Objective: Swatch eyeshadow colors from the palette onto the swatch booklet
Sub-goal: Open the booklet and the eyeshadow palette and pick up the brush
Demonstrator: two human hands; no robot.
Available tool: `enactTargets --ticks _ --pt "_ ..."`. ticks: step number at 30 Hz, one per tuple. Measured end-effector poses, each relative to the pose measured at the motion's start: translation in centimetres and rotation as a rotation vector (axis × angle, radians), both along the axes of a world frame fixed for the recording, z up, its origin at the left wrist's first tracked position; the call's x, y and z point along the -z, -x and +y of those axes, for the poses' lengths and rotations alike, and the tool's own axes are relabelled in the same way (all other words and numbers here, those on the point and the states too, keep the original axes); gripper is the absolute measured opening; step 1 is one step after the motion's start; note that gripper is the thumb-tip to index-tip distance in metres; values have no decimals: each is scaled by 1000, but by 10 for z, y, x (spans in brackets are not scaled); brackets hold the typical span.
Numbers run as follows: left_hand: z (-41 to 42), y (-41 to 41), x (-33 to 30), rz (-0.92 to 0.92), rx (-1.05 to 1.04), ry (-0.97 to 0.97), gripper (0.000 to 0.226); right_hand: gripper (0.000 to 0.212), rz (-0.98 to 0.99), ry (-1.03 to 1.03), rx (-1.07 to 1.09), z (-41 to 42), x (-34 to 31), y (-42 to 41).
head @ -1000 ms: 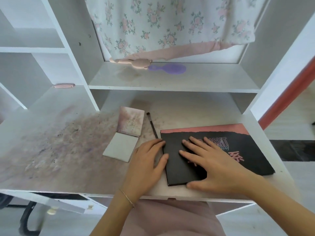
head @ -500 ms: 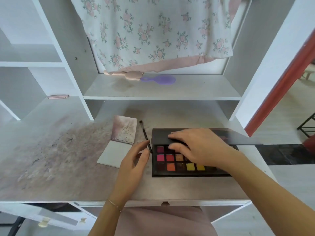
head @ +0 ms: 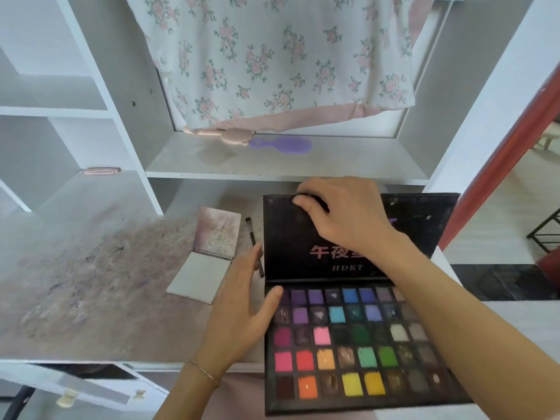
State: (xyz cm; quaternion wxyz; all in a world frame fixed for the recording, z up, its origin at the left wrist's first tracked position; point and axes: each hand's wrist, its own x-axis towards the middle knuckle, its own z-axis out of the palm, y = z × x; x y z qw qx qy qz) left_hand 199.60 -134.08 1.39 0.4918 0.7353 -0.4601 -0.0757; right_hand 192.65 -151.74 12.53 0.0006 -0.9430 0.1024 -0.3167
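On the tabletop (head: 91,298), right hand (head: 342,213) grips the open palette (head: 357,344) lid; left hand (head: 239,304) fingers spread, brush (head: 254,241) and booklet (head: 206,268) untouched.

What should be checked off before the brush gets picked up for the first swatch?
1. Palette open, pans exposed: ok.
2. Lid standing up: ok, right hand grips its top edge.
3. Brush reachable: ok, lying between the booklet and the palette, beside the left hand.
4. Swatch booklet open to a blank page: ok.
5. Left hand free: ok, it holds nothing, thumb on the palette's left edge.
6. Brush tip clean: cannot tell.
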Motion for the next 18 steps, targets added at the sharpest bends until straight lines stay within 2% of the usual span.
enactTargets --ticks 3,8,12,14,16,18 --pt "-1 0 1 -95 5 -85 70 24 47 -24 -27 -9 17 -15" --pt "1 2 6 -295 -61 -306 71 44 342 -81 50 -14 56 -24" --pt "0 0 7 -293 -91 -335 71 48 488 -169 171 -2 80 -10" --pt "0 0 7 -302 -102 -342 69 55 628 -271 233 2 91 -2" --pt "-2 -1 9 -308 -119 -369 71 62 790 -353 245 2 101 2" --pt "-4 -1 10 -309 -132 -395 74 66 864 -350 230 -3 108 1"
